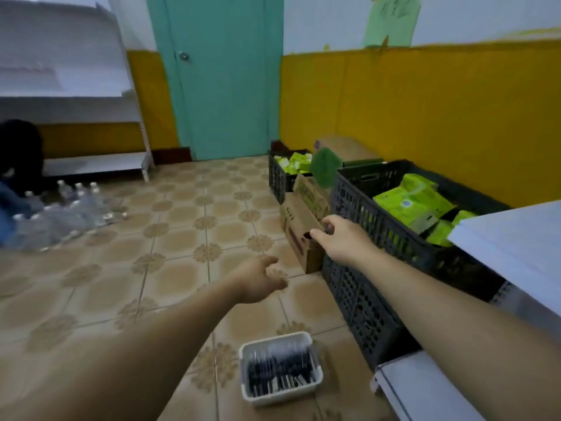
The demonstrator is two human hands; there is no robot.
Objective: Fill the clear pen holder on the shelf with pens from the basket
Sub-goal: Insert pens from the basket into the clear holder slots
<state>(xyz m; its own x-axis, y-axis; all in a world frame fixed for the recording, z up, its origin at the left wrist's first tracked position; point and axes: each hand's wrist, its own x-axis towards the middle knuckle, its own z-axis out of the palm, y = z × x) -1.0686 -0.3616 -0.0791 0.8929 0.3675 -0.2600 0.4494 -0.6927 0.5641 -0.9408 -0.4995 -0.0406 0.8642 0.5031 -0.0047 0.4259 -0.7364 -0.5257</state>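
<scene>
A small white basket (315, 379) stands on the tiled floor near the bottom middle, filled with several dark pens (277, 370). Both my arms stretch forward above it. My left hand (258, 282) hovers over the floor with relaxed fingers and holds nothing. My right hand (337, 235) is farther out, beside a brown cardboard box (299, 229), fingers loosely spread and empty. A white shelf (513, 238) juts in at the right edge. The clear pen holder is not in view.
Two dark plastic crates (364, 287) holding green packets line the yellow wall at right. A teal door (224, 77) is straight ahead. White shelving (76, 101) stands at the left, with several water bottles (69, 208) on the floor and a person in dark clothes (21, 159) beside them.
</scene>
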